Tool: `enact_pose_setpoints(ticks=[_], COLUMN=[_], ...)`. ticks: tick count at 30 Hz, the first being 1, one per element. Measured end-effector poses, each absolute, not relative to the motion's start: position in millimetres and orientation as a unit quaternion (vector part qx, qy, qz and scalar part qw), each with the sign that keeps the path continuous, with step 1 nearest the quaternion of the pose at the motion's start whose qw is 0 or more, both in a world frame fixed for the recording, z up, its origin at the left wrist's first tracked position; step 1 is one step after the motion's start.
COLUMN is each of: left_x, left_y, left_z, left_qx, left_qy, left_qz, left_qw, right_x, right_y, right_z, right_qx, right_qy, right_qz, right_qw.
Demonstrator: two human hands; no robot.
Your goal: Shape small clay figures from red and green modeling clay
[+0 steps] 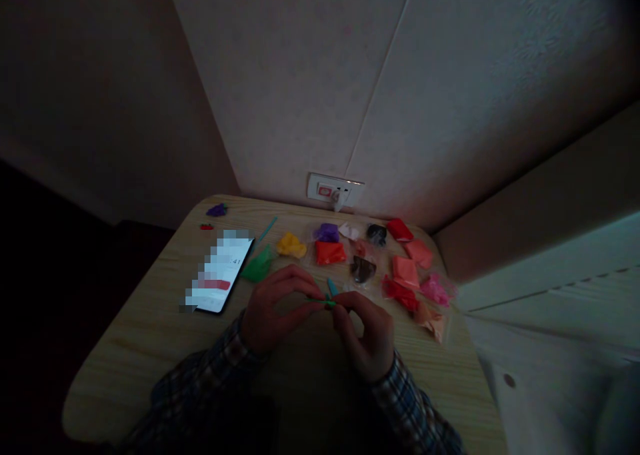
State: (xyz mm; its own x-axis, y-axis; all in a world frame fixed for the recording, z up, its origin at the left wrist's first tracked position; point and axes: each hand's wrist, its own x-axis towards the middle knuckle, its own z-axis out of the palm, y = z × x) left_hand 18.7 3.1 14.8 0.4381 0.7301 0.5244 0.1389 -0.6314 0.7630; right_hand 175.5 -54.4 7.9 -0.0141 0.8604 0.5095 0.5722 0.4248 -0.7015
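Above the near middle of the table, my left hand (280, 308) and my right hand (367, 332) meet at their fingertips. Between them is a small, thin piece of green modelling clay (329, 302). Thumb and forefinger of each hand are closed in a pinch on it, and the fingers cover part of its shape. Just behind the fingertips lies a blue pointed tool (333, 286), partly hidden. To the left of my left hand rests a bag of green clay (258, 264).
A lit phone (223, 275) lies at left, beside a thin teal stick (266, 232). Small purple (217, 210) and red (207, 227) clay pieces sit at the far left. Yellow clay (291, 245) and several bagged colours (405, 272) spread rightward. A wall socket (334, 190) holds a plug.
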Motion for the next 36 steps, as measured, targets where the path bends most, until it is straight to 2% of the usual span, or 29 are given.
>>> enact_pose_setpoints(ticks=[11,36], left_x=[16.3,16.3], left_y=[5.0,6.6], left_z=[13.9,14.9], left_qx=[0.752,0.733], left_qy=[0.253,0.253], left_qz=[0.461,0.467], left_qw=[0.397,0.425], right_x=[175.4,174.6], right_y=[-55.4,-55.5], right_z=[5.5,9.7], right_qx=[-0.506,-0.503], right_qy=[-0.712,-0.714], right_qz=[0.155,0.133], right_qw=[0.461,0.469])
